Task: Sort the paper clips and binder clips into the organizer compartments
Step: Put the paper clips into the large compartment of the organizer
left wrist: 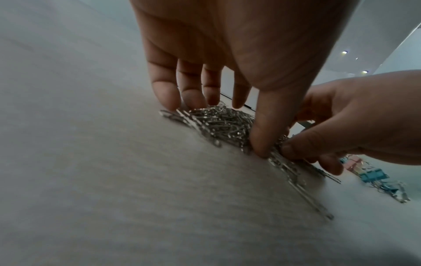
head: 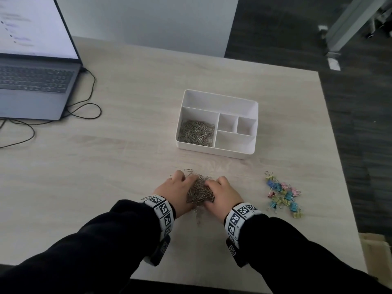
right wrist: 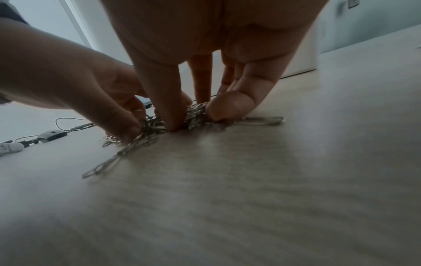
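- My left hand (head: 176,193) and right hand (head: 222,194) cup the pile of paper clips (head: 199,192) on the table (head: 106,166), fingers curled against its sides.
- Binder clips (head: 283,194) lie to my right, well apart.
- Farther off, the organizer (head: 218,100) holds paper clips in its near-left compartment.

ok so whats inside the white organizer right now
The organizer holds loose paper clips in its large left compartment. The long back slot and three right compartments look bare, though the near wall hides a strip of the floors.
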A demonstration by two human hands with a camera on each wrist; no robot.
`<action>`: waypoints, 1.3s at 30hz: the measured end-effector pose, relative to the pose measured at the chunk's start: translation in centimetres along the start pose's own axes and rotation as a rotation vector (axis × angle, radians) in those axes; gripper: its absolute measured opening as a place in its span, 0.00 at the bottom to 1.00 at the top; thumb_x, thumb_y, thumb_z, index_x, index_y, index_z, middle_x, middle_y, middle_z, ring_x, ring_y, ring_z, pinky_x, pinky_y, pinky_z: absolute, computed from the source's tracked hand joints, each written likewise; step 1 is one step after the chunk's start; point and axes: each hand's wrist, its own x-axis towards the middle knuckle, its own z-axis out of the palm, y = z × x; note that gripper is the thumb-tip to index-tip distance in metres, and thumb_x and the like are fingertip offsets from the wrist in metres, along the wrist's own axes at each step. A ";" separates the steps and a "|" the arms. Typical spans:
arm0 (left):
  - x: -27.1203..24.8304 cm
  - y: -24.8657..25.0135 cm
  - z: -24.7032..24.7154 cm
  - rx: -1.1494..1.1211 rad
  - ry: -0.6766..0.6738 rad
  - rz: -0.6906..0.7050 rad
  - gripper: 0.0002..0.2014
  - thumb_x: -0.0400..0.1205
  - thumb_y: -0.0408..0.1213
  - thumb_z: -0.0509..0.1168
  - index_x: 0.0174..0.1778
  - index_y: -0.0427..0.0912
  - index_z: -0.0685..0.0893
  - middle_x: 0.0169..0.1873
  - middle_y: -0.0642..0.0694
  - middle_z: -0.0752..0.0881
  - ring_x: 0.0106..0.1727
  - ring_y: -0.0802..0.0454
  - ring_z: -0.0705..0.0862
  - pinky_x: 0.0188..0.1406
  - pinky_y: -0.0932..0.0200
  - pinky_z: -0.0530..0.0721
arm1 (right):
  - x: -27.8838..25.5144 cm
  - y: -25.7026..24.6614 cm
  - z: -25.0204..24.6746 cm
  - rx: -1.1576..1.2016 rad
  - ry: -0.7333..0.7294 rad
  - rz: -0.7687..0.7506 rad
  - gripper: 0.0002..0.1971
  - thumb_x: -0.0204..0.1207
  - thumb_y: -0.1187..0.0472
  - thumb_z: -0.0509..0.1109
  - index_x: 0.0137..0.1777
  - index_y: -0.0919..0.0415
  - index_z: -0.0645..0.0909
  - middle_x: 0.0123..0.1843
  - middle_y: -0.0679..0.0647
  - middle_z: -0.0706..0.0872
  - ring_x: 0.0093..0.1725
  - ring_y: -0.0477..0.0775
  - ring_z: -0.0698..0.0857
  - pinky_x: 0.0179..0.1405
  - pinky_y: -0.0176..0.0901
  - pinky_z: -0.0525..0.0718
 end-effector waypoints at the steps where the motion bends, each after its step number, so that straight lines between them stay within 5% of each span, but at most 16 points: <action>1: 0.2 0.1 -0.1 -0.005 0.004 0.024 0.35 0.71 0.54 0.70 0.74 0.60 0.65 0.59 0.45 0.72 0.55 0.40 0.83 0.56 0.48 0.84 | 0.1 -0.1 -0.2 -0.002 -0.009 -0.002 0.24 0.72 0.56 0.72 0.69 0.51 0.76 0.61 0.55 0.73 0.53 0.61 0.83 0.56 0.49 0.83; 5: 0.9 0.2 -0.6 -0.001 -0.018 0.034 0.20 0.75 0.43 0.64 0.64 0.54 0.74 0.57 0.44 0.76 0.52 0.37 0.84 0.50 0.50 0.83 | 0.7 -0.1 -0.7 -0.018 -0.051 0.001 0.17 0.75 0.59 0.68 0.64 0.53 0.79 0.59 0.55 0.77 0.55 0.60 0.82 0.56 0.47 0.81; 14: 3.0 -0.9 -2.8 -0.158 -0.089 0.015 0.11 0.73 0.36 0.66 0.49 0.49 0.87 0.48 0.49 0.88 0.52 0.49 0.84 0.52 0.61 0.80 | 1.9 0.3 -2.3 0.128 -0.049 0.081 0.09 0.73 0.62 0.70 0.52 0.56 0.87 0.49 0.51 0.83 0.51 0.53 0.83 0.54 0.39 0.78; 19: 3.8 -1.5 -4.9 -0.315 -0.104 0.030 0.05 0.72 0.37 0.72 0.42 0.50 0.89 0.38 0.53 0.89 0.32 0.68 0.83 0.41 0.66 0.84 | 2.6 -0.1 -3.3 0.279 -0.038 0.086 0.06 0.71 0.62 0.73 0.42 0.48 0.86 0.47 0.50 0.85 0.44 0.52 0.85 0.51 0.47 0.86; 22: 4.7 -1.8 -6.8 -0.475 -0.066 0.004 0.06 0.73 0.35 0.74 0.35 0.52 0.87 0.31 0.55 0.88 0.24 0.66 0.82 0.32 0.65 0.87 | 3.6 -0.8 -4.5 0.358 0.016 0.090 0.06 0.72 0.61 0.74 0.40 0.46 0.85 0.44 0.49 0.87 0.40 0.53 0.87 0.49 0.54 0.88; 25: 5.8 -1.9 -9.6 -0.545 0.008 -0.014 0.06 0.75 0.37 0.74 0.36 0.53 0.85 0.32 0.53 0.89 0.27 0.59 0.86 0.33 0.59 0.90 | 4.8 -2.0 -6.4 0.465 0.075 0.118 0.07 0.75 0.61 0.73 0.39 0.48 0.85 0.37 0.49 0.89 0.32 0.54 0.89 0.39 0.55 0.91; 28: 7.4 -1.7 -12.4 -0.608 0.099 -0.014 0.03 0.76 0.37 0.74 0.39 0.50 0.86 0.34 0.50 0.90 0.32 0.52 0.89 0.37 0.54 0.91 | 6.2 -3.4 -8.5 0.528 0.113 0.114 0.05 0.77 0.60 0.73 0.42 0.49 0.85 0.36 0.50 0.89 0.30 0.48 0.89 0.32 0.43 0.90; 33: 11.1 -1.8 -15.0 -0.597 0.268 -0.058 0.03 0.72 0.38 0.74 0.37 0.50 0.86 0.33 0.52 0.89 0.34 0.51 0.89 0.42 0.48 0.91 | 9.4 -5.0 -10.4 0.576 0.170 0.119 0.03 0.78 0.59 0.73 0.43 0.50 0.85 0.37 0.50 0.89 0.29 0.46 0.88 0.36 0.50 0.91; 39: 13.1 -1.5 -15.7 -0.416 0.280 -0.079 0.04 0.73 0.40 0.71 0.42 0.52 0.88 0.35 0.57 0.87 0.42 0.54 0.87 0.46 0.57 0.87 | 11.6 -5.2 -10.6 0.523 0.181 0.120 0.03 0.76 0.58 0.74 0.43 0.48 0.86 0.35 0.51 0.90 0.32 0.53 0.90 0.40 0.54 0.91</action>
